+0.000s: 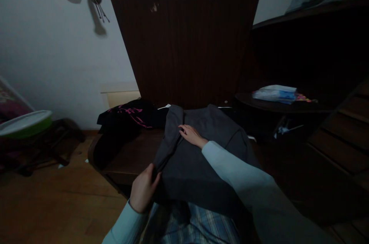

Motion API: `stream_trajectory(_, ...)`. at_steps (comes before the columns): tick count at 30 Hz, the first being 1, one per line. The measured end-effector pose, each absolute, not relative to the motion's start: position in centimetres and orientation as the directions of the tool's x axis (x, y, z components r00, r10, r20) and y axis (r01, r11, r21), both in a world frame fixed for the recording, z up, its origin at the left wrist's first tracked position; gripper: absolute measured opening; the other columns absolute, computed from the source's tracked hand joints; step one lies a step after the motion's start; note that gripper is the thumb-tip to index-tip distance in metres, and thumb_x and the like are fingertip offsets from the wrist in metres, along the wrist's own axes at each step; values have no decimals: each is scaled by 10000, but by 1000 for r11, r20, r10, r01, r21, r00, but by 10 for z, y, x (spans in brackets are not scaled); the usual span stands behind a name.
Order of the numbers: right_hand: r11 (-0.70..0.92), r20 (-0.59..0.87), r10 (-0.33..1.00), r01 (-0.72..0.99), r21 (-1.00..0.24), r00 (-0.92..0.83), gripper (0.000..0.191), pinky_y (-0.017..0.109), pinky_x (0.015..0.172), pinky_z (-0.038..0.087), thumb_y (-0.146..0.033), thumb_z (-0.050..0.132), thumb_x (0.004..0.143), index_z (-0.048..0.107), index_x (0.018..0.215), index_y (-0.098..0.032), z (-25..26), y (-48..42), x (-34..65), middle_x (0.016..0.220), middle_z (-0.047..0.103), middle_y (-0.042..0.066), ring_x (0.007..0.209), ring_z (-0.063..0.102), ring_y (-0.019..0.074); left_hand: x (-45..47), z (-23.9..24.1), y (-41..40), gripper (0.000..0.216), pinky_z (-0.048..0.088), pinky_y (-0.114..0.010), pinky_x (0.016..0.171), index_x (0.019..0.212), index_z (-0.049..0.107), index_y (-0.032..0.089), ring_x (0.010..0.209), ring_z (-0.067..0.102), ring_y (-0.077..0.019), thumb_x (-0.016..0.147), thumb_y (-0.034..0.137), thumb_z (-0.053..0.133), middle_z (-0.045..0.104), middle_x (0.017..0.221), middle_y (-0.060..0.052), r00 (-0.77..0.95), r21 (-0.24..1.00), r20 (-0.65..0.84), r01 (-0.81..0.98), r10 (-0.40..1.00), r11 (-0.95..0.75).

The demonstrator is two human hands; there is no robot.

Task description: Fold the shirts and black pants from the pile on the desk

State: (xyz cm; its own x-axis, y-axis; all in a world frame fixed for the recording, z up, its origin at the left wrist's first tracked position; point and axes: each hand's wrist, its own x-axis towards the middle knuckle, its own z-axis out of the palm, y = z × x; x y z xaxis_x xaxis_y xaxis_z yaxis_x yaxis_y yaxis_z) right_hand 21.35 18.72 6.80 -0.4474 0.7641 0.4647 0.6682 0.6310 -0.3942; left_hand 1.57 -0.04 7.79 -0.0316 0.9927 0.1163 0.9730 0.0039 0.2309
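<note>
A dark grey garment (201,147) lies spread over a low dark wooden table (129,159) in front of me. My left hand (142,190) is closed on the near left edge of the garment, pinching a folded strip of the cloth. My right hand (191,135) rests flat on the garment farther away, fingers stretched out toward the fold line. Both arms wear light blue sleeves.
A black garment with pink print (129,115) lies at the table's far left. Behind stands a dark wooden door (184,36). To the right are dark shelves with a blue-white packet (275,94). A green-rimmed basin (25,122) sits at left over wooden floor.
</note>
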Motion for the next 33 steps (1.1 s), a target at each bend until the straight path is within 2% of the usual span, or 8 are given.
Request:
stream_trajectory(4, 619, 445, 776, 675, -402, -447, 269, 266, 766, 410, -220, 429, 834, 542, 1069, -157, 71, 185, 214, 897, 607, 62, 825, 547, 143, 4, 65, -21, 133, 444, -245, 616, 870, 472, 212, 750, 625, -180, 778, 280, 404, 641, 797, -35, -34, 283, 141, 959, 989, -7)
stream_trajectory(8, 616, 446, 779, 673, -410, -441, 269, 267, 767, 411, -223, 430, 833, 547, 1068, -163, 71, 186, 215, 907, 611, 58, 812, 551, 138, 6, 55, -38, 135, 444, -250, 584, 807, 476, 202, 695, 597, -168, 730, 159, 373, 602, 764, -38, -74, 349, 340, 936, 937, -52)
stream_trajectory(12, 619, 457, 777, 657, -430, -433, 277, 263, 743, 417, -236, 426, 832, 545, 1075, -180, 68, 188, 216, 902, 614, 50, 771, 554, 131, 30, 54, -51, 160, 445, -258, 556, 842, 516, 200, 641, 575, -168, 769, 191, 373, 590, 733, -40, -56, 370, 503, 916, 862, -156)
stream_trajectory(18, 609, 492, 785, 614, -502, -376, 300, 264, 709, 418, -271, 402, 839, 524, 1104, -200, 64, 192, 218, 903, 614, 40, 741, 555, 135, 71, 48, -56, 347, 472, -274, 664, 1028, 525, 204, 769, 598, -176, 727, 102, 386, 631, 888, -59, 109, 366, 394, 892, 913, -265)
stream_trajectory(23, 563, 474, 818, 626, -540, -327, 398, 262, 648, 410, -325, 398, 841, 423, 1216, -194, 62, 195, 219, 684, 569, -4, 638, 530, 139, 79, 45, -57, 386, 473, -273, 697, 1048, 537, 190, 818, 582, -182, 720, 80, 364, 593, 888, -76, 31, 416, 404, 884, 914, -214)
stream_trajectory(29, 533, 448, 840, 625, -570, -307, 410, 276, 673, 416, -244, 402, 822, 406, 1225, -172, 61, 198, 217, 740, 588, 23, 665, 537, 150, 90, 51, -55, 533, 448, -228, 639, 1165, 494, 252, 763, 588, -159, 687, 40, 390, 579, 959, -50, 122, 338, 102, 929, 987, -150)
stream_trajectory(31, 535, 460, 837, 616, -578, -296, 430, 283, 686, 420, -224, 402, 814, 383, 1240, -171, 60, 199, 217, 782, 596, 33, 678, 542, 151, 89, 48, -56, 537, 448, -226, 647, 1170, 489, 252, 768, 586, -157, 687, 40, 385, 580, 952, -49, 113, 360, 139, 920, 984, -156)
stream_trajectory(33, 543, 476, 831, 610, -577, -289, 446, 291, 698, 423, -225, 393, 814, 359, 1256, -172, 60, 199, 217, 817, 600, 42, 690, 548, 154, 86, 43, -58, 518, 453, -230, 663, 1127, 519, 239, 778, 583, -158, 679, 29, 363, 585, 915, -51, 84, 407, 270, 893, 959, -193)
